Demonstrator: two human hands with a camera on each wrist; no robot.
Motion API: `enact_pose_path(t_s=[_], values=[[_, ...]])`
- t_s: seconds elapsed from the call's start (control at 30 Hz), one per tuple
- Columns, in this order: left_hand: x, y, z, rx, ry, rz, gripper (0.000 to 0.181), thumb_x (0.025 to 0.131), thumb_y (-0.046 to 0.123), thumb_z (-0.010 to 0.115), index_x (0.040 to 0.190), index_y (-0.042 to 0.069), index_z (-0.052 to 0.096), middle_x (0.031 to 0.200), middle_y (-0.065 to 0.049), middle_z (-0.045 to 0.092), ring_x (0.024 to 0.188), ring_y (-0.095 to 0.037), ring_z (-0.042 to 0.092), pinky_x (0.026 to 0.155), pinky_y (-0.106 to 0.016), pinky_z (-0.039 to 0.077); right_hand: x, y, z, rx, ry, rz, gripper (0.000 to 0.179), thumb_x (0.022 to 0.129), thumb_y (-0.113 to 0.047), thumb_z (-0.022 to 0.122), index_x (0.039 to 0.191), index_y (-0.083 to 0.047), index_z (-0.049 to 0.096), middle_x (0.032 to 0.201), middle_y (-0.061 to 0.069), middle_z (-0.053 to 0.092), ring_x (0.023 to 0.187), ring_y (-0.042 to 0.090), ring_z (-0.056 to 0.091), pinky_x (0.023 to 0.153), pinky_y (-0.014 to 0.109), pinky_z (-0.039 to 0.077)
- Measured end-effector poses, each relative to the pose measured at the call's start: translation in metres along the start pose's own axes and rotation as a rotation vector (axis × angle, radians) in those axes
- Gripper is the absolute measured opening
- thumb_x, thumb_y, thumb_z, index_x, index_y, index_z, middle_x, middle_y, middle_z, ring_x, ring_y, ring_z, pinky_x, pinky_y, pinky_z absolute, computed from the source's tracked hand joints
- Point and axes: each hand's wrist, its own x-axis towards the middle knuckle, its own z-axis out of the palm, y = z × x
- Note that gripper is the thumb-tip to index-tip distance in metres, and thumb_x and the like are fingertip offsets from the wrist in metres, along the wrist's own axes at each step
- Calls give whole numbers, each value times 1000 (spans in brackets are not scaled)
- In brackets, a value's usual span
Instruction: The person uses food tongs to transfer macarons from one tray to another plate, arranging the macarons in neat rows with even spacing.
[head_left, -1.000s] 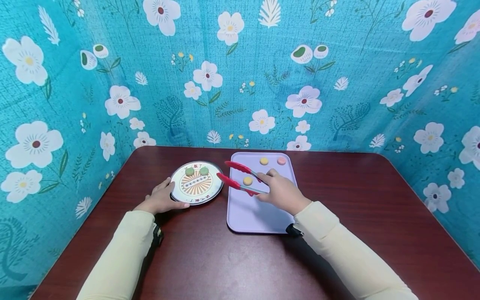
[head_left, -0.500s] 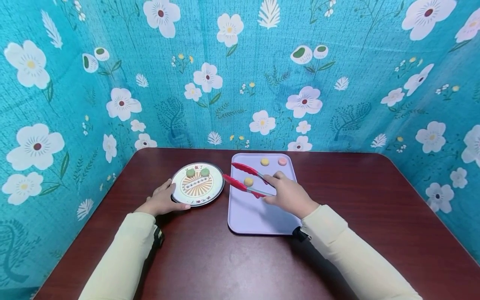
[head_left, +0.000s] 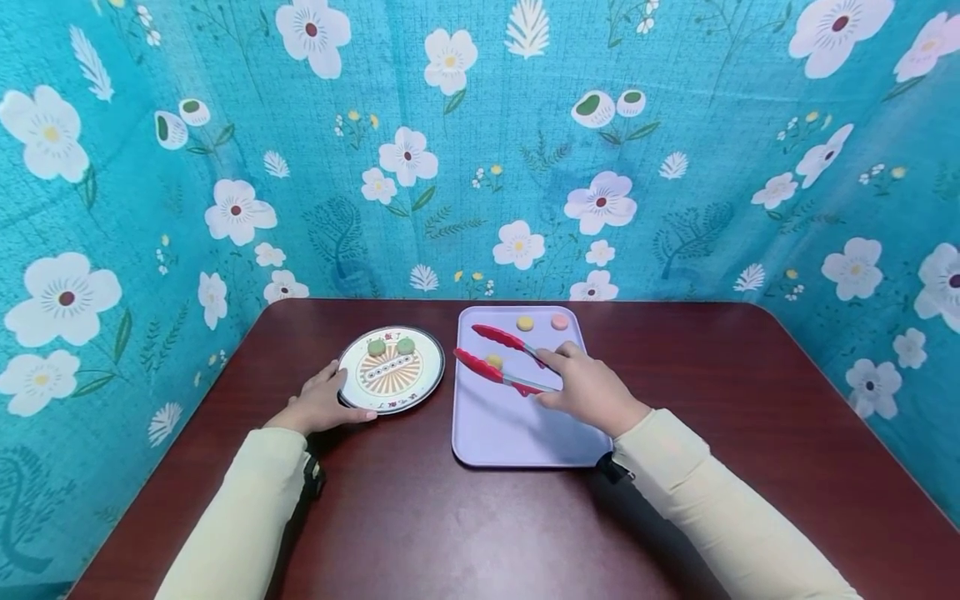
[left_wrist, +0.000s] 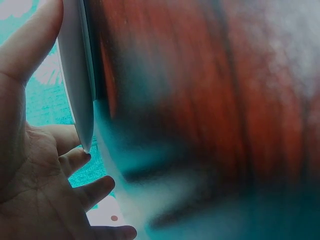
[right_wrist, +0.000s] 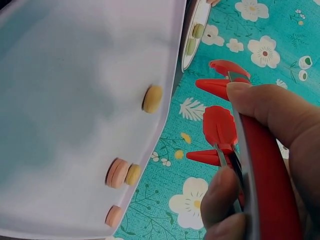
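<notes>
My left hand (head_left: 321,402) holds a white patterned plate (head_left: 405,392) by its left rim, thumb at the near edge; in the left wrist view the plate's edge (left_wrist: 80,90) lies between thumb and fingers. Two green macarons (head_left: 377,347) sit on the far part of the plate. My right hand (head_left: 588,387) grips red-tipped tongs (head_left: 480,365), arms spread apart with nothing between the tips. Under them on the lilac tray (head_left: 487,442) is a yellow macaron (head_left: 494,362), partly covered in the head view. Another yellow macaron (head_left: 525,323) and a pink macaron (head_left: 559,322) lie farther back.
A second pink macaron (right_wrist: 117,173) shows on the tray in the right wrist view, beside a yellow one. Tray and plate stand side by side on a dark red-brown table (head_left: 420,517). A teal flowered cloth (head_left: 480,150) hangs behind and at both sides.
My right hand has drawn the tongs to the right, from near the plate's edge to over the tray. The left hand stays at the plate, and the macarons remain where they were.
</notes>
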Motion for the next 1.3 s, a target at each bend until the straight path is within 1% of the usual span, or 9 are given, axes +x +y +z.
enact_pose_path(t_s=[0.1, 0.23, 0.47, 0.73, 0.93, 1.07, 1.3], values=[[1, -1, 0, 0, 6, 6, 116, 71, 58, 76, 152, 0, 17, 156, -28, 8, 137, -51, 12, 103, -76, 10, 0, 2, 1, -1, -1, 9, 73, 72, -33, 85, 135, -10, 57, 102, 12, 57, 62, 15, 54, 54, 25, 51], [2, -1, 0, -3, -1, 9, 116, 71, 58, 76, 152, 0, 17, 156, -28, 8, 137, -51, 11, 103, -77, 9, -2, 4, 1, -2, -9, 24, 76, 72, -33, 86, 138, -11, 55, 101, 12, 57, 64, 15, 54, 54, 24, 52], [0, 1, -2, 1, -15, 6, 117, 71, 59, 75, 152, -3, 16, 156, -28, 6, 138, -52, 8, 102, -77, 9, -6, 8, 3, 4, -21, 7, 76, 74, -31, 84, 140, -10, 52, 95, 11, 55, 56, 15, 50, 49, 24, 44], [-1, 3, -2, -18, -21, -7, 117, 72, 56, 76, 152, -2, 14, 157, -27, 4, 139, -50, 7, 104, -75, 8, -6, 12, 7, 3, -43, 24, 79, 73, -32, 85, 141, -12, 50, 97, 11, 55, 58, 15, 50, 50, 24, 46], [2, 1, -2, -12, -16, -3, 116, 72, 57, 75, 153, 0, 15, 157, -26, 5, 138, -50, 9, 104, -76, 9, -7, 16, 9, -8, -56, 24, 78, 73, -33, 84, 140, -12, 52, 97, 11, 55, 62, 16, 50, 52, 25, 46], [5, -1, 0, -7, -7, 4, 117, 71, 58, 76, 153, 1, 15, 157, -26, 6, 138, -50, 10, 104, -76, 9, -7, 19, 10, -22, -48, 15, 76, 73, -33, 84, 139, -11, 53, 97, 11, 55, 65, 16, 50, 53, 26, 46], [9, -4, 0, 9, -8, -7, 117, 71, 59, 75, 153, 1, 15, 157, -26, 6, 139, -49, 9, 104, -76, 8, -4, 23, 13, -24, -69, 24, 77, 73, -34, 84, 139, -11, 53, 95, 11, 54, 63, 16, 50, 52, 25, 45]])
